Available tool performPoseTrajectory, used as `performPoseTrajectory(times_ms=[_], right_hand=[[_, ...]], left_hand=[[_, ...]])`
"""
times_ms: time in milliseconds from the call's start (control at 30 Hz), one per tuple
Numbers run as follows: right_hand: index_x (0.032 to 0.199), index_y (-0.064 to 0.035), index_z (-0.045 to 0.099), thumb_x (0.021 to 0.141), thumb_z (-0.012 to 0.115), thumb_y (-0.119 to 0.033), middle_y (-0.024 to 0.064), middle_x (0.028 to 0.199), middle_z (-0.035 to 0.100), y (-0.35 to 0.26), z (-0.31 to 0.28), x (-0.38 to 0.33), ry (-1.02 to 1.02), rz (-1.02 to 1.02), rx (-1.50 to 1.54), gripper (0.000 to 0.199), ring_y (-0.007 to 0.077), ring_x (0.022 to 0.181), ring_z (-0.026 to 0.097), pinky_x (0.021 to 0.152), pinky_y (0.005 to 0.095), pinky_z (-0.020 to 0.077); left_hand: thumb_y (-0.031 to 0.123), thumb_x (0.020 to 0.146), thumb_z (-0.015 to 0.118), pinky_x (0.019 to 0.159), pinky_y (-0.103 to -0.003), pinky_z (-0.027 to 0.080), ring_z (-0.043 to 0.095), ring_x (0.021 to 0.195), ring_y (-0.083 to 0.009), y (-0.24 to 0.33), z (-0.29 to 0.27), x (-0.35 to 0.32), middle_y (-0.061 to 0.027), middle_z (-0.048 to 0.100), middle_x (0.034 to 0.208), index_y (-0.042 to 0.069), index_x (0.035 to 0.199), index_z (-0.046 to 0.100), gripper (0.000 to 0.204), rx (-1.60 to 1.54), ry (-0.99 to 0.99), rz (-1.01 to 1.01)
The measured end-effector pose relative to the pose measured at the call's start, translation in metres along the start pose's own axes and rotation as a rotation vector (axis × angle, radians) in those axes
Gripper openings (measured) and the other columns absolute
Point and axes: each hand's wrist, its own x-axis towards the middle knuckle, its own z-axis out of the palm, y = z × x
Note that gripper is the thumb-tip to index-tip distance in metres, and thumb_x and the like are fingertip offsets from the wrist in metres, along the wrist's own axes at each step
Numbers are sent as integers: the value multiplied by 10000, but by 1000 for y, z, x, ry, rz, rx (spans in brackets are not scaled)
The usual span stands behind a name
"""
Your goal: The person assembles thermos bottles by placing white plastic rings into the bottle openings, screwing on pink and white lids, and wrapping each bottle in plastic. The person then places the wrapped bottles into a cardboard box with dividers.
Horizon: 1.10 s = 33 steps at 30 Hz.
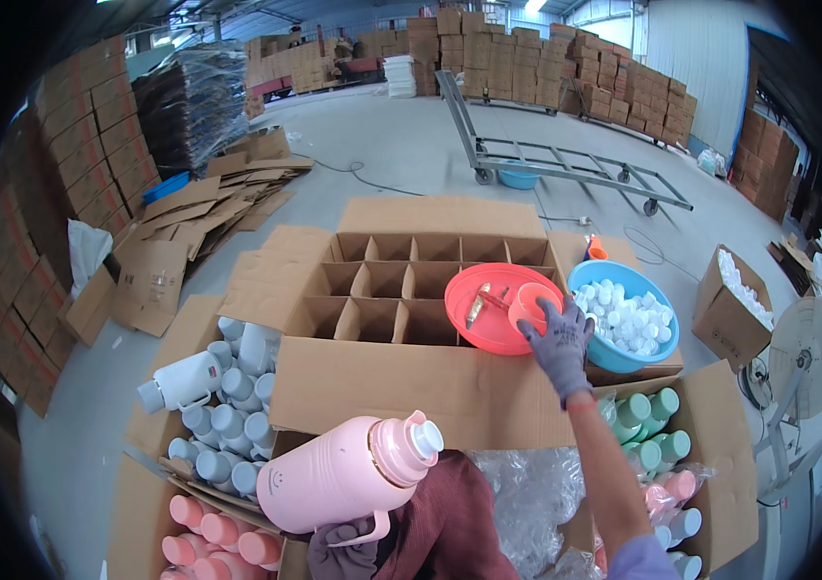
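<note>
A pink vacuum flask with a printed smiling face lies tilted across my lap, its white stopper showing at the mouth. My left hand, in a grey glove, is closed under it beside the handle. Farther off, my right hand, also gloved, has its fingers at the edge of a small pink cup. That cup sits on a round red tray, together with a few small brass-coloured pieces. Beside the tray a blue basin is filled with white stoppers.
A divided carton stands ahead, under the tray. Cartons of blue-grey flasks, pink-capped ones and green-capped ones flank me. Beyond are a fan, a metal trolley, flattened cardboard and stacked boxes.
</note>
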Motion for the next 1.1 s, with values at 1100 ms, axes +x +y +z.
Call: performPoseTrajectory(times_ms=[1100], right_hand=[[1321,16,561,1044,418,-435,145,1292,615,-109,-36,-113,-1157,107,1503,548,206,1203,577,1068,378,434]], left_hand=[[152,1047,376,851,-420,571,683,922,-207,46,18,-13,-85,683,1004,14,1190,598,298,650,-3,177]])
